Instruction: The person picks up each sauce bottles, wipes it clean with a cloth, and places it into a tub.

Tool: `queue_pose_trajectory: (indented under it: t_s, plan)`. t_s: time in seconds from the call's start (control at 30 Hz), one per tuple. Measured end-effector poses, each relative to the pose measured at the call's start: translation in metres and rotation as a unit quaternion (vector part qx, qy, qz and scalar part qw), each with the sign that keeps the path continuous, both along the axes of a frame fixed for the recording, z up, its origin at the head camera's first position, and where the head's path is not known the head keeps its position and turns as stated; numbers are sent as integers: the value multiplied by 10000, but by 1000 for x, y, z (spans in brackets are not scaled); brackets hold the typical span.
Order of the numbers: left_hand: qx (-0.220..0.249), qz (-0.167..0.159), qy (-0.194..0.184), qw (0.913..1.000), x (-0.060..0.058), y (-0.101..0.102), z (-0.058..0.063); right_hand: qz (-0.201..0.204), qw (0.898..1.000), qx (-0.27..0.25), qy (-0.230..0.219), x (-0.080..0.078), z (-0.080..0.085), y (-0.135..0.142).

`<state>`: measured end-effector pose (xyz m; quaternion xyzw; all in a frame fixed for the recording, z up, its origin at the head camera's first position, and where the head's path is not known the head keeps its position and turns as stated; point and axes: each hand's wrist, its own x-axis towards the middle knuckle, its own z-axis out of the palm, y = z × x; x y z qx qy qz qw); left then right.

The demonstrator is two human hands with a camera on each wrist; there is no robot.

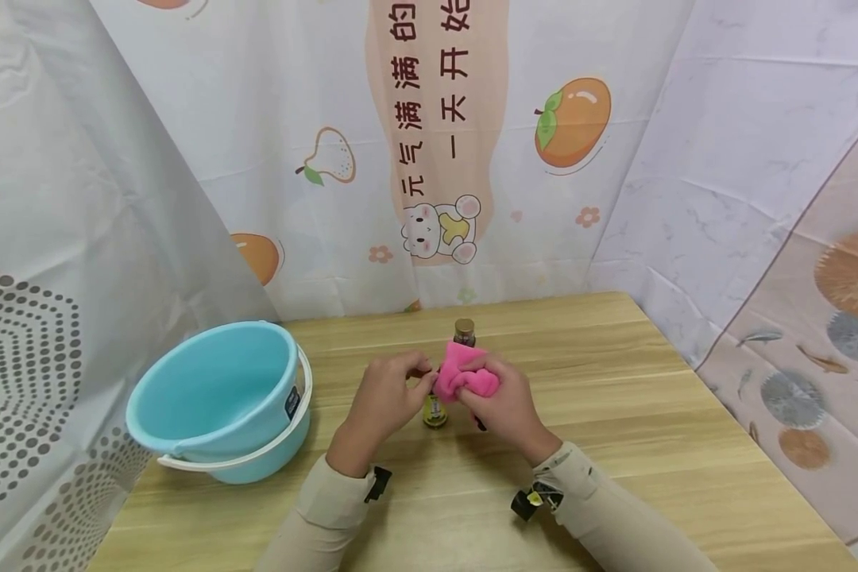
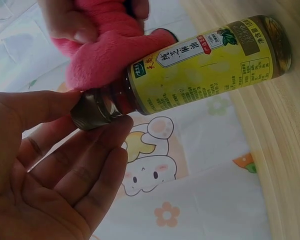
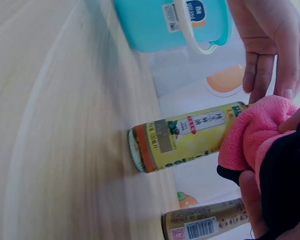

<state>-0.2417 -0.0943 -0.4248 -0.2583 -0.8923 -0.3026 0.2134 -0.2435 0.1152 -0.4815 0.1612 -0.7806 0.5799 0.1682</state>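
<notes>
A small sesame oil bottle (image 2: 205, 65) with a yellow label stands on the table in front of me. My left hand (image 1: 389, 397) pinches its dark cap (image 2: 92, 110) between thumb and fingers. A pink cloth (image 1: 465, 373) with a black side (image 3: 285, 185) is bunched up in my right hand (image 1: 511, 405), whose fingers grip its folds. In both wrist views part of the cloth lies against the bottle's neck and upper label. Just behind the hands rises a second, dark bottle (image 1: 464, 332) with a gold cap, its lower part hidden by the cloth.
A light blue bucket (image 1: 214, 389) with a white handle (image 1: 257, 449) stands on the left of the wooden table (image 1: 615, 445). Behind the table hangs a printed curtain (image 1: 314, 222), and more sheeting covers both sides.
</notes>
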Motion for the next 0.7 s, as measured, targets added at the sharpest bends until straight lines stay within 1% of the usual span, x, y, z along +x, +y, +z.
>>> queue_pose_trajectory:
  t_s: [0.23, 0.4, 0.5, 0.7]
  plan:
    - [-14, 55, 58, 10000, 0, 1, 0, 31, 9990, 331, -310, -2, -6, 1]
    - [-147, 189, 223, 9995, 0, 2, -1, 48, 9980, 426, -464, -4, -10, 1]
    - [-157, 282, 282, 9991, 0, 2, -1, 84, 9964, 533, -650, -5, -13, 2]
    - [-93, 398, 198, 9990, 1, 3, -1, 83, 9916, 801, -1009, -7, -22, 2]
